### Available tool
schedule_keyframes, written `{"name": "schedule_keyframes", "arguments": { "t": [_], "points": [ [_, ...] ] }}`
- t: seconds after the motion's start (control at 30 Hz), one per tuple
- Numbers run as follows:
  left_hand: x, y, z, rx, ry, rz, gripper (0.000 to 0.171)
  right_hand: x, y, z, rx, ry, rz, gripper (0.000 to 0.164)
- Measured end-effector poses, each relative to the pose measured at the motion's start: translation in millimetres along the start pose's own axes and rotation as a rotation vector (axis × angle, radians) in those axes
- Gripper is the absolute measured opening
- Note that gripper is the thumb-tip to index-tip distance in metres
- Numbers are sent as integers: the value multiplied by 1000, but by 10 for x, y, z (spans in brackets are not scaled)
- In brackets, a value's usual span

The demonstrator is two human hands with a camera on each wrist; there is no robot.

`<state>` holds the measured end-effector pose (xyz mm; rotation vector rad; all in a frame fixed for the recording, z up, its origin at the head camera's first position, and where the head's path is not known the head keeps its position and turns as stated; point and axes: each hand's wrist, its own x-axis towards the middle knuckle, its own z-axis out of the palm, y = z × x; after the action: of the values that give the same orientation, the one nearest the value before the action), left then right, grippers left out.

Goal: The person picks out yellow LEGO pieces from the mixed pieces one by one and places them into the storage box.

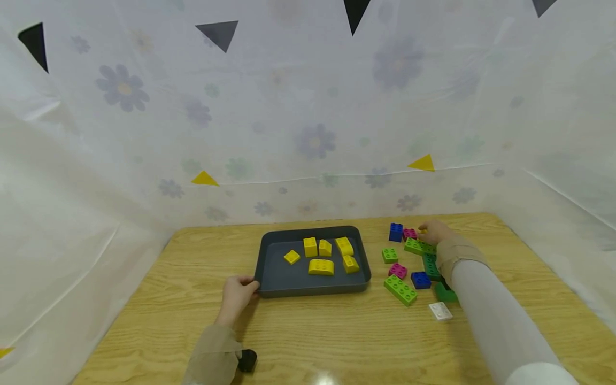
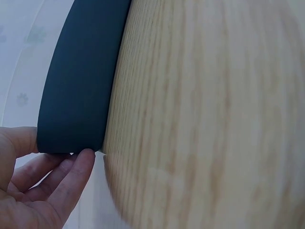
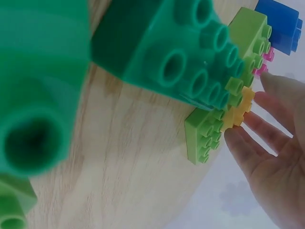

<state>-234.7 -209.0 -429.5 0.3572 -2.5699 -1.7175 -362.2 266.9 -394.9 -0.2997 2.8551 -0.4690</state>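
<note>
My left hand [image 1: 237, 297] grips the near left corner of a dark grey tray [image 1: 298, 293], thumb on the rim and fingertips underneath, as the left wrist view shows. Several yellow toy bricks [image 1: 321, 267] lie in the tray. At the far right, my right hand [image 1: 435, 232] reaches over loose bricks. In the right wrist view its spread fingers [image 3: 243, 145] are at a yellow brick [image 3: 236, 114]; whether they touch it I cannot tell. Around that brick are light green bricks [image 3: 200, 136], a pink brick [image 3: 261, 70] and a blue brick [image 3: 279, 24].
Right of the tray lie more bricks: a long light green one [image 1: 400, 290], a pink one [image 1: 398, 270], a blue one [image 1: 421, 280], dark green ones [image 1: 431, 266] and a white flat piece [image 1: 440, 310]. A patterned sheet [image 1: 313, 107] hangs behind the wooden table [image 1: 308, 337].
</note>
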Motion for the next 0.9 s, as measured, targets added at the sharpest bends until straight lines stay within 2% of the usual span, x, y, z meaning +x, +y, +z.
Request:
{"name": "schedule_keyframes", "arguments": {
  "t": [0.17, 0.6, 0.9],
  "points": [
    [-4, 11, -1, 0, -4, -6, 25, 15, -25, -4, -3, 24, 4, 37],
    [-3, 12, 10, 10, 4, -1, 25, 27, -26, 33, 117, 23, 91, 27],
    [0, 9, 12, 12, 4, -1, 25, 30, -22, 50, 114, 38, 93, 18]
  ]
}}
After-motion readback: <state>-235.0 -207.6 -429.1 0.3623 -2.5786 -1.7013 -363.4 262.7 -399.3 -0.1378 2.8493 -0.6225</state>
